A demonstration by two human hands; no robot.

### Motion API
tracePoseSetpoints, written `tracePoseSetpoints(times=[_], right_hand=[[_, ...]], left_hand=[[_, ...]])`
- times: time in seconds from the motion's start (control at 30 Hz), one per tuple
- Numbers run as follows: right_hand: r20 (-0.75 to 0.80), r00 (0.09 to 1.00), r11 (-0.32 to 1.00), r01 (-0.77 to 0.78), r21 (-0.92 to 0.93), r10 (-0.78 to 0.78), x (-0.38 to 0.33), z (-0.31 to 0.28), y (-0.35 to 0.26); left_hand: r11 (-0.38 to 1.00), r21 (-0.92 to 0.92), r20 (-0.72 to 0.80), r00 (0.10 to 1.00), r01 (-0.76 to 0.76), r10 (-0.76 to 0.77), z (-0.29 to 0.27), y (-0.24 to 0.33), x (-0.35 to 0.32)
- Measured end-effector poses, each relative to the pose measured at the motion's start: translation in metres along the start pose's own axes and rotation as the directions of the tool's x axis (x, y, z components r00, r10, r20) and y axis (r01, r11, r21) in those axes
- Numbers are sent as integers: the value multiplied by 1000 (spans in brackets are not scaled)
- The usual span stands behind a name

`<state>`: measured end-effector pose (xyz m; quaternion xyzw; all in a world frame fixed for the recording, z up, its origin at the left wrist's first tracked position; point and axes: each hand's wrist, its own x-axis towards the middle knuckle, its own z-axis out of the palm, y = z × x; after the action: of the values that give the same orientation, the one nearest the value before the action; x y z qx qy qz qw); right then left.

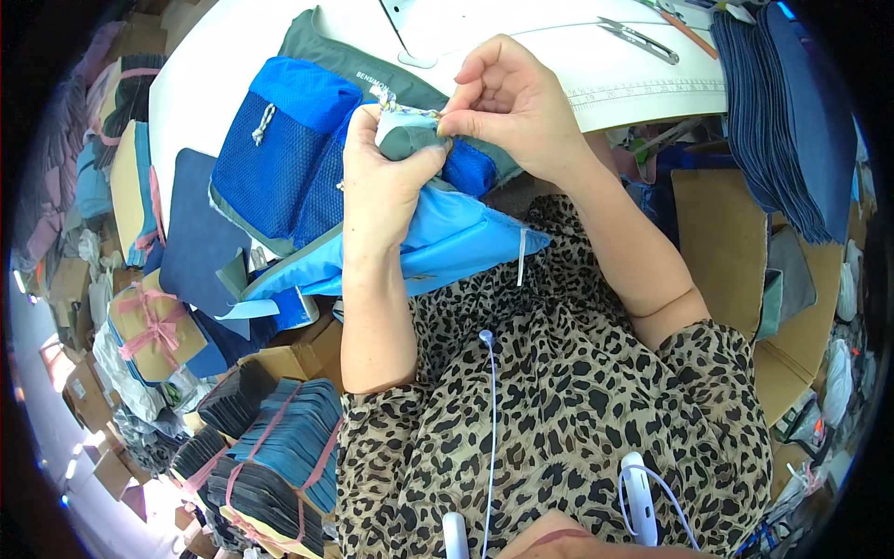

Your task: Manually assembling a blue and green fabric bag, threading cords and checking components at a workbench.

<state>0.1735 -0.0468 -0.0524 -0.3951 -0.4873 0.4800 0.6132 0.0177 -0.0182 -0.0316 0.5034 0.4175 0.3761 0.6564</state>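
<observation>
Above the near edge of the white table I hold up part of a sewn fabric piece with blue mesh pockets (270,154), a grey-green panel (319,42) and a light-blue lining (438,233). My left hand (382,182) is closed on a grey-green fold (408,142), thumb across its front. A pale patterned cord (410,110) runs along the top of that fold. My right hand (507,112) pinches at the cord's right end, with thumb and index finger together and the other fingers curled. Those fingertips partly hide what they pinch. A second cord loop (264,124) hangs on the left pocket.
Thread snips (639,41) lie on the table beyond a printed ruler strip (647,94). Stacked navy panels (773,121) hang at the table's right end, above an open cardboard box (717,252). Tied bundles of cut fabric (289,438) fill the lower left.
</observation>
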Motion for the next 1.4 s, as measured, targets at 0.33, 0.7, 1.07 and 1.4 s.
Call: tracePoseSetpoints(times=[0.33, 0.7, 1.07, 1.4], right_hand=[[-2, 996, 993, -93, 74, 93, -2, -6, 4], [-60, 995, 996, -73, 53, 76, -4, -3, 6], [-19, 998, 999, -51, 14, 52, 0, -5, 0], [-39, 999, 991, 41, 131, -36, -2, 1, 6]], left_hand=[[992, -112, 46, 997, 61, -56, -11, -3, 7], [984, -174, -16, 999, 30, -33, -8, -7, 5], [986, -166, -57, 998, -1, -8, -5, -9, 5], [971, -238, -23, 999, 29, -35, -6, -7, 4]])
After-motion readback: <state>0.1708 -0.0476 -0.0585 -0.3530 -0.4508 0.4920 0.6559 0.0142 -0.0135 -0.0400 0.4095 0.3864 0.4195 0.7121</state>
